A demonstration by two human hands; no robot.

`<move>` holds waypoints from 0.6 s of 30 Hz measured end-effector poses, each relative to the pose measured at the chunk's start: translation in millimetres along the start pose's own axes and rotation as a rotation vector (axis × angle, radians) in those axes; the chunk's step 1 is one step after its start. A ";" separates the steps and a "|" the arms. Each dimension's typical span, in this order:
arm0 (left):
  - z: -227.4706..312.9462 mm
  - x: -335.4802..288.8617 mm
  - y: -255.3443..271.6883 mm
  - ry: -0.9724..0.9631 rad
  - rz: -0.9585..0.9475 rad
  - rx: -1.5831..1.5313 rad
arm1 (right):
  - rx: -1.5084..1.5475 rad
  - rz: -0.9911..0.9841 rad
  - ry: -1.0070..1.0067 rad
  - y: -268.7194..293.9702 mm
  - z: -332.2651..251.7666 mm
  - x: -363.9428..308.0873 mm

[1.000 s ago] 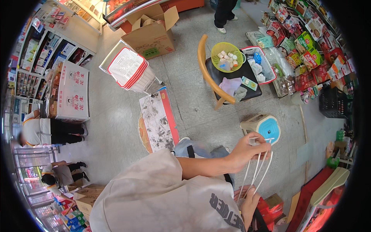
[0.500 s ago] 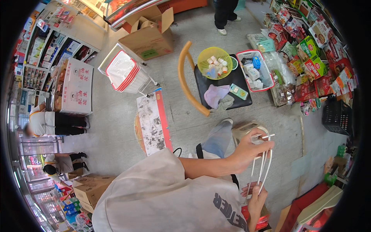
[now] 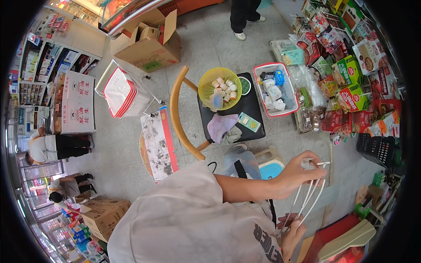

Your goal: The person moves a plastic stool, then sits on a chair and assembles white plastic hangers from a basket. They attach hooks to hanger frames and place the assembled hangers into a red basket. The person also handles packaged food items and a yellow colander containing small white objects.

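Note:
My left hand (image 3: 302, 173) is closed around one end of several thin white cord-like strands (image 3: 309, 197), with a small clear piece also between its fingers. A short white rod-like end sticks out past the fingertips. Below it, my right hand (image 3: 291, 232) grips the other end of the strands, so they run taut or nearly so from one hand to the other. The exact kind of these strands cannot be made out. Part of the right hand lies near my shirt.
A black-seated wooden chair (image 3: 258, 129) holds a yellow basket (image 3: 206, 103) of small white containers, cloths (image 3: 219, 127) and a pale green box (image 3: 249, 122). Beside it stand a red-rimmed basket (image 3: 287, 109), a blue-topped stool (image 3: 271, 170), and packaged goods (image 3: 351, 96). A cardboard box (image 3: 149, 55) stands farther away.
My view has shifted, so the chair and baskets sit farther left and lower. Both hands appear slightly farther right, still holding the strands, and more of the stool's blue top shows.

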State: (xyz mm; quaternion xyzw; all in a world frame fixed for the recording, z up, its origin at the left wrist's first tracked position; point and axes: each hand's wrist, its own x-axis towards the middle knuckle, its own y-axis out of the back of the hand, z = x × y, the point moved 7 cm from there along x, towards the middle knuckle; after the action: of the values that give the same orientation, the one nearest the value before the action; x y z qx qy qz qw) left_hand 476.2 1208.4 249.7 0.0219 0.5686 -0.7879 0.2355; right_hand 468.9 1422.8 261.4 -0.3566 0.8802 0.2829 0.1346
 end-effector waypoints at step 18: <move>-138.0 95.2 54.3 -0.390 0.481 0.583 | -0.092 -0.104 0.033 280.6 124.9 117.5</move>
State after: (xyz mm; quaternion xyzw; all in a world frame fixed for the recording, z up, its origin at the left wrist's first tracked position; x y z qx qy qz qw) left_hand 380.9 1287.3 124.1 0.0701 0.2453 -0.8278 0.4997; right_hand 192.5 1596.5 222.3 -0.4122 0.8485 0.3100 0.1181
